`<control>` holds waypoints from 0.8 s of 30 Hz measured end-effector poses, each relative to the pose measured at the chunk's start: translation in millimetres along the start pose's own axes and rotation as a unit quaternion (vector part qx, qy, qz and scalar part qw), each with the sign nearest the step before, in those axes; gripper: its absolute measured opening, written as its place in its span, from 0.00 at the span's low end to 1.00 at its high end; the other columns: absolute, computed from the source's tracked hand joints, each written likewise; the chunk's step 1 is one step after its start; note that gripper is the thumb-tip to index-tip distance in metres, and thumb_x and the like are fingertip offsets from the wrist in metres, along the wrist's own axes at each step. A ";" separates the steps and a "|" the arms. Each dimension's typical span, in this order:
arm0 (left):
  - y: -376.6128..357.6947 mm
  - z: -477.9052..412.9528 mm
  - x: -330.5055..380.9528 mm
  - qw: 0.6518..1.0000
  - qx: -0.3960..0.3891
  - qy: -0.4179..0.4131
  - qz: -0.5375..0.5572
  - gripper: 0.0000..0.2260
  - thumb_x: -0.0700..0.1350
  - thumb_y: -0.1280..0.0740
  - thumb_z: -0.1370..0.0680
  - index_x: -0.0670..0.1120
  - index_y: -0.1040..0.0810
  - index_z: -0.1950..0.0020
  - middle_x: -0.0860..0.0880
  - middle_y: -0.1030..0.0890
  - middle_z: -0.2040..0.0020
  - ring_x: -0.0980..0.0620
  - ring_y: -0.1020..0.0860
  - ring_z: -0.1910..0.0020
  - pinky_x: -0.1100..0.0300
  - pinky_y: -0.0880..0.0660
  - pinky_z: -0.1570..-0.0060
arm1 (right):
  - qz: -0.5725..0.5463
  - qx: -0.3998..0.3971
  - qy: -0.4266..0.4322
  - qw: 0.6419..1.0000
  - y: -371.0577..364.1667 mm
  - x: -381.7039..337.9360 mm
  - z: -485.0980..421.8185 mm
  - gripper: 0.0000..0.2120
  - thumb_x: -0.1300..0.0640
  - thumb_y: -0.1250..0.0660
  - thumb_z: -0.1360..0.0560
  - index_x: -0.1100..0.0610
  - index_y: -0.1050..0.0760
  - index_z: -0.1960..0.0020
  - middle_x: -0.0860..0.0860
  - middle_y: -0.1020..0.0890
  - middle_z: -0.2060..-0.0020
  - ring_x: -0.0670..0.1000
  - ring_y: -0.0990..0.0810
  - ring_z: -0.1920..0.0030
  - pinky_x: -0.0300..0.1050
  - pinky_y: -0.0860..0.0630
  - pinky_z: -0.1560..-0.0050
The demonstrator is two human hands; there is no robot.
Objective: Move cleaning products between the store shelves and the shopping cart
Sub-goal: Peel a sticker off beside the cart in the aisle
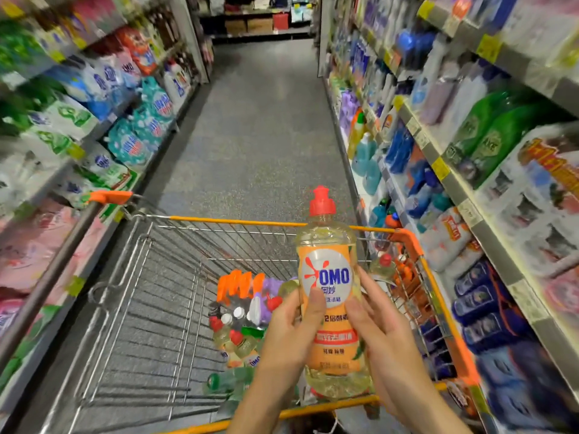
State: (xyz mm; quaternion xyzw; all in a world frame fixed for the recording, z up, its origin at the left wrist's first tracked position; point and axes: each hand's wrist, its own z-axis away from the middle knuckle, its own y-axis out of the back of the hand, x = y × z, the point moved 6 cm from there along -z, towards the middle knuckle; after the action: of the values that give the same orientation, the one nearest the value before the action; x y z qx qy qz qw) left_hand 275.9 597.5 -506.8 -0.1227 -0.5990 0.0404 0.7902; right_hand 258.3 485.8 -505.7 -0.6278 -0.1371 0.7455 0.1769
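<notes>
Where the two hands meet, OMO bottle [332,270]: held upright above the near right part of the shopping cart [232,219], long axis vertical, red cap pointing up and away from the person.
Left hand [291,333]: grips the bottle's left side, thumb across the label, fingers wrapped out of sight behind.
Right hand [387,336]: laid against the bottle's right side, fingers almost straight and close together, thumb tip on the label; a support rather than a clamp, as far as can be judged.
Label: "OMO" in blue on a white disc with a red splash; Chinese text and a figure 2 on orange below; pale yellow liquid.
Deciding relation: basket directly below and ahead; right shelves [470,189] just beyond the right hand, which is the nearer one. Whether the bottle is going in or coming out cannot be told.
Cart load [241,311]: heaped bottles with red, white and orange caps; one repeats "OMO".
Green bottles [488,136]: apparently marked "AXE".
Left shelves [47,189]: refill pouches, print blurred.
</notes>
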 end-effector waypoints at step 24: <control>-102.4 210.2 17.6 0.897 -0.437 -0.025 -0.068 0.22 0.62 0.33 0.27 0.45 0.19 0.46 0.42 0.17 0.46 0.39 0.20 0.43 0.36 0.27 0.40 | 0.028 0.329 0.243 0.912 -2.6 -60.6 305.6 0.26 0.55 0.37 0.27 0.51 0.32 0.29 0.51 0.16 0.43 0.53 0.17 0.44 0.50 0.20 0.45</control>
State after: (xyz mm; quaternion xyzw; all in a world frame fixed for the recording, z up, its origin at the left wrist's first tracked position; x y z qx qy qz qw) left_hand 71.2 532.8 -412.5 -0.4136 -0.5827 -0.2758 0.6429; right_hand -33.3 467.2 -397.7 -0.6992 0.1809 0.5779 0.3800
